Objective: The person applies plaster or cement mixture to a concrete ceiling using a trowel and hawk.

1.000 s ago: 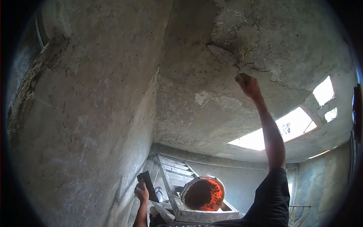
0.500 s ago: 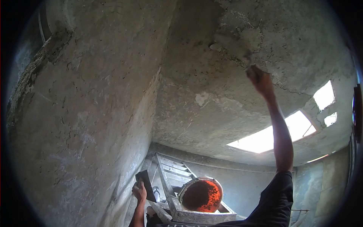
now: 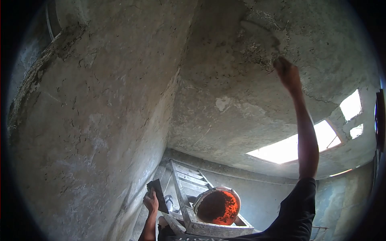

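Observation:
My right hand (image 3: 288, 75) is raised high, fingers closed round the handle of a trowel. The trowel's grey blade (image 3: 257, 29) lies close against the rough plaster wall (image 3: 225, 76), blending with it, near a crumbly, cracked patch (image 3: 257, 50). Low on the left, my left hand (image 3: 151, 201) grips a dark, flat rectangular board (image 3: 160, 196), held tilted beside the left wall. Some dark material clings to the board's upper end. Between my arms, a bucket (image 3: 238, 201) with an orange inside smeared with dark mortar stands on the wooden ladder's top.
The wooden ladder (image 3: 181, 193) rises below me, its rungs greyed with dust. A large plastered wall (image 3: 100, 120) fills the left side. Bright openings (image 3: 281, 146) break the wall on the right. A foot in a sandal (image 3: 169, 203) shows beside the ladder.
My right hand and the trowel have moved up across the wall, the blade sweeping upward. The whole view has shifted slightly right. My left hand keeps its hold on the board.

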`<state>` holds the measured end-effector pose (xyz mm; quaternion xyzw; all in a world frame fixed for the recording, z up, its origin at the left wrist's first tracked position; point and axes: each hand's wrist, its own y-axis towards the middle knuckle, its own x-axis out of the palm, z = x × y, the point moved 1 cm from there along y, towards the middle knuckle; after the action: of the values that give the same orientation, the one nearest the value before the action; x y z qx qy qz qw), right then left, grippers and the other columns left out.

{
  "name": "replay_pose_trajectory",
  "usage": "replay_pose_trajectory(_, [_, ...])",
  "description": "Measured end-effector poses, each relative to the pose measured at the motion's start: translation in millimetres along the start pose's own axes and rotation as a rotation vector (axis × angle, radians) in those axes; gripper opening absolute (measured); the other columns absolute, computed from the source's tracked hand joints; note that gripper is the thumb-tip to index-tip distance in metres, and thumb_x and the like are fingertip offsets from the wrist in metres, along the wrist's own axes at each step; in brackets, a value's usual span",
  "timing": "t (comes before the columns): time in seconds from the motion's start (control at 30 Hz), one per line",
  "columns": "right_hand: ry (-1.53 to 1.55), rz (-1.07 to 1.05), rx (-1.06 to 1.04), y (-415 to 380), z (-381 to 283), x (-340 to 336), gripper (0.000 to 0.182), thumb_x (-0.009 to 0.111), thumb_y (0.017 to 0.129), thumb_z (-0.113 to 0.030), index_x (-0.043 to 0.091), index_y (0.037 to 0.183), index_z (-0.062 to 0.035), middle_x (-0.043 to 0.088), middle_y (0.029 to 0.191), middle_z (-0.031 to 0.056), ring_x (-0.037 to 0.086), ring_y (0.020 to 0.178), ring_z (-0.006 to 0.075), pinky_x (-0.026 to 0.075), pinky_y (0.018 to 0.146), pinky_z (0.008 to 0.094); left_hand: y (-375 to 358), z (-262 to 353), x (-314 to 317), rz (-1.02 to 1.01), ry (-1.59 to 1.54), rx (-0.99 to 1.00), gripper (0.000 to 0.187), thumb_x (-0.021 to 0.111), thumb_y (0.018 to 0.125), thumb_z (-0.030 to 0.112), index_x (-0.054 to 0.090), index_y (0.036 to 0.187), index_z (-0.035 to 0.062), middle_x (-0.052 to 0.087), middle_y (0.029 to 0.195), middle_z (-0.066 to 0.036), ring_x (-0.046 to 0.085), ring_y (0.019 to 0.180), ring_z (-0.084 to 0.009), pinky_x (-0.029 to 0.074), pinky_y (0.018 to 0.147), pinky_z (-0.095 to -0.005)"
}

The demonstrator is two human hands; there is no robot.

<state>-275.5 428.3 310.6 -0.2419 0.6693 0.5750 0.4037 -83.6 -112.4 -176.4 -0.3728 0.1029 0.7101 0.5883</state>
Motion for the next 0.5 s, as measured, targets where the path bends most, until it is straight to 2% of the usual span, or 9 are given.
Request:
replay_pose_trajectory(0.1, [0.060, 0.043, -0.100, 10.8, -11.6, -30.1, 0.036, 0.055, 0.089, -0.038, 0.062, 0.103, -0.0058, 0.064, 0.066, 0.0151, 0.062, 0.055, 0.0261, 0.050, 0.055, 0.0391, -1.4, 7.9, -4.9, -0.023, -0.017, -0.027, 0.053, 0.060, 0.081, 0.045, 0.063, 0.085, -0.0082, 0.063, 0.078, -0.026, 0.062, 0.075, -0.0409, 0.048, 0.068, -0.0450])
replay_pose_trajectory(0.17, [0.019, 0.050, 0.031, 10.6, -17.7, -42.0, 0.039, 0.055, 0.089, -0.040, 0.062, 0.102, -0.0045, 0.061, 0.062, 0.0140, 0.058, 0.050, 0.0211, 0.048, 0.052, 0.0369, -1.4, 6.8, -3.7, -0.032, 0.004, -0.036, 0.053, 0.060, 0.081, 0.044, 0.063, 0.086, -0.0087, 0.064, 0.080, -0.026, 0.062, 0.076, -0.0410, 0.048, 0.069, -0.0451])
replay_pose_trajectory(0.2, [0.017, 0.052, 0.028, 7.4, -15.3, -36.5, 0.039, 0.055, 0.089, -0.040, 0.062, 0.102, -0.0045, 0.061, 0.062, 0.0140, 0.058, 0.050, 0.0211, 0.048, 0.052, 0.0369, -1.4, 5.8, -3.0, -0.034, 0.025, -0.046, 0.053, 0.060, 0.081, 0.044, 0.063, 0.087, -0.0092, 0.064, 0.082, -0.026, 0.062, 0.078, -0.0411, 0.048, 0.070, -0.0452])
replay_pose_trajectory(0.27, [0.219, -0.082, -0.064, -3.6, -4.6, -8.2, 0.040, 0.055, 0.089, -0.040, 0.062, 0.100, -0.0022, 0.057, 0.059, 0.0151, 0.053, 0.048, 0.0186, 0.045, 0.052, 0.0369, -0.9, 3.1, -0.9, -0.023, 0.027, -0.027, 0.053, 0.060, 0.081, 0.044, 0.063, 0.088, -0.0091, 0.064, 0.084, -0.027, 0.062, 0.079, -0.0412, 0.048, 0.072, -0.0455])
replay_pose_trajectory(0.33, [0.173, -0.251, -0.074, -10.7, 2.3, 14.4, 0.038, 0.054, 0.089, -0.039, 0.062, 0.093, -0.0018, 0.055, 0.060, 0.0171, 0.055, 0.050, 0.0210, 0.044, 0.053, 0.0386, -1.9, -7.6, 4.8, -0.015, 0.026, -0.008, 0.053, 0.060, 0.082, 0.043, 0.063, 0.089, -0.0091, 0.064, 0.086, -0.027, 0.062, 0.081, -0.0414, 0.048, 0.073, -0.0457])
replay_pose_trajectory(0.37, [0.170, -0.245, -0.077, -14.1, 6.0, 24.2, 0.038, 0.054, 0.089, -0.039, 0.062, 0.093, -0.0018, 0.055, 0.060, 0.0171, 0.055, 0.050, 0.0210, 0.044, 0.053, 0.0386, 0.5, -18.5, 10.3, -0.007, 0.052, -0.015, 0.054, 0.059, 0.082, 0.044, 0.063, 0.090, -0.0091, 0.064, 0.088, -0.027, 0.062, 0.082, -0.0415, 0.048, 0.074, -0.0458])
replay_pose_trajectory(0.43, [0.196, -0.315, -0.003, -17.7, 12.1, 40.4, 0.036, 0.054, 0.089, -0.037, 0.060, 0.086, -0.0015, 0.056, 0.062, 0.0190, 0.055, 0.052, 0.0282, 0.043, 0.055, 0.0417, 4.6, -12.6, 12.1, 0.007, 0.072, -0.020, 0.054, 0.059, 0.082, 0.044, 0.063, 0.090, -0.0091, 0.063, 0.089, -0.028, 0.062, 0.083, -0.0415, 0.048, 0.076, -0.0460])
replay_pose_trajectory(0.47, [0.196, -0.311, -0.005, -19.0, 14.8, 43.5, 0.036, 0.054, 0.089, -0.037, 0.060, 0.086, -0.0015, 0.056, 0.062, 0.0190, 0.055, 0.052, 0.0282, 0.043, 0.055, 0.0417, 3.4, -4.9, 6.1, -0.031, 0.064, -0.055, 0.055, 0.059, 0.082, 0.045, 0.063, 0.090, -0.0095, 0.063, 0.089, -0.028, 0.062, 0.084, -0.0414, 0.048, 0.076, -0.0460])
replay_pose_trajectory(0.5, [0.193, -0.220, -0.054, -20.3, 16.4, 44.7, 0.036, 0.054, 0.089, -0.036, 0.059, 0.084, -0.0013, 0.056, 0.063, 0.0195, 0.055, 0.054, 0.0309, 0.043, 0.056, 0.0417, 2.8, 2.1, -0.7, -0.069, 0.057, -0.088, 0.056, 0.059, 0.082, 0.045, 0.063, 0.090, -0.0099, 0.063, 0.088, -0.028, 0.062, 0.085, -0.0413, 0.048, 0.077, -0.0461])
